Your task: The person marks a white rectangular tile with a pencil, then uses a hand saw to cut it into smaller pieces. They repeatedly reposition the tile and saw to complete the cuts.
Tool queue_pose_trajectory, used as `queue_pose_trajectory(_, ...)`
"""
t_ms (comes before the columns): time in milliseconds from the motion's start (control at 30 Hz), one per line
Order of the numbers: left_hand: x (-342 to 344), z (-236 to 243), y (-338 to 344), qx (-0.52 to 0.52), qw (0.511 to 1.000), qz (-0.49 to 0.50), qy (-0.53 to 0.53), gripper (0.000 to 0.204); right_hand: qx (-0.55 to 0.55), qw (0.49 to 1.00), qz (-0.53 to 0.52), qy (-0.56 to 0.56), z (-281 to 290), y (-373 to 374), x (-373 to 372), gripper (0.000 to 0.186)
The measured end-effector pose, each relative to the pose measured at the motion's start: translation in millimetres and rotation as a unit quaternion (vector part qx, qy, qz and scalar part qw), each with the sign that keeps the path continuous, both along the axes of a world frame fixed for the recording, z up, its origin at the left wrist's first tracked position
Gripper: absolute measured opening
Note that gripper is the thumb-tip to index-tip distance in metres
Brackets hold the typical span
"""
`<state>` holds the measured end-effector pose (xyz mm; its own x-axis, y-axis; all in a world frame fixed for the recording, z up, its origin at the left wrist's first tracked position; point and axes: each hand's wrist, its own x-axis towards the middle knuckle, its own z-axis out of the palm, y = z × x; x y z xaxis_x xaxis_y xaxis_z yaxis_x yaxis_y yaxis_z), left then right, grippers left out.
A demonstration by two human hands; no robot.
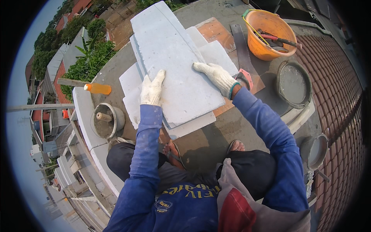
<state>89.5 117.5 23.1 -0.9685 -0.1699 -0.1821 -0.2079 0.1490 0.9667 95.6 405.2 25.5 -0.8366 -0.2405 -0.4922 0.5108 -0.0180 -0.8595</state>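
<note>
1. The top white block [181,85] lies upper centre on other blocks [130,80], perhaps for easy reach.
2. The left hand [152,89] and right hand [218,78] flank its 2 long edges, apparently for balance; finger closure cannot be told.
3. Upper right, a bucket [256,47] probably keeps tools [288,41] handy.

At left, 1 orange bottle [100,89] and leafy green plants [91,62]; at right, brown roof tiles [333,77].

Top slab [185,73]: white, faintly speckled dark. On it, left glove [151,91] and right glove [218,78]: cream; right's cuff [233,89] edged teal. Right of slab: orange bucket [256,47], yellow handle [256,32]; farther right, brown roof tiles [333,77], repeating rows. Left of slab: amber-orange bottle [100,89], orange cap [87,87].
</note>
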Motion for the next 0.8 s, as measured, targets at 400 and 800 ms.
queue_pose_trajectory(400,2.5,18.5,22.6,-0.35,0.932,0.08,0.039,0.108,0.168,0.982,-0.031,0.081,-24.0,5.1,1.7,0.107)
queue_pose_trajectory(800,-38.0,69.2,-1.0,-0.393,0.916,0.08,0.003,0.109,0.2,0.977,0.041,0.059,-34.7,-0.3,55.7,0.1)
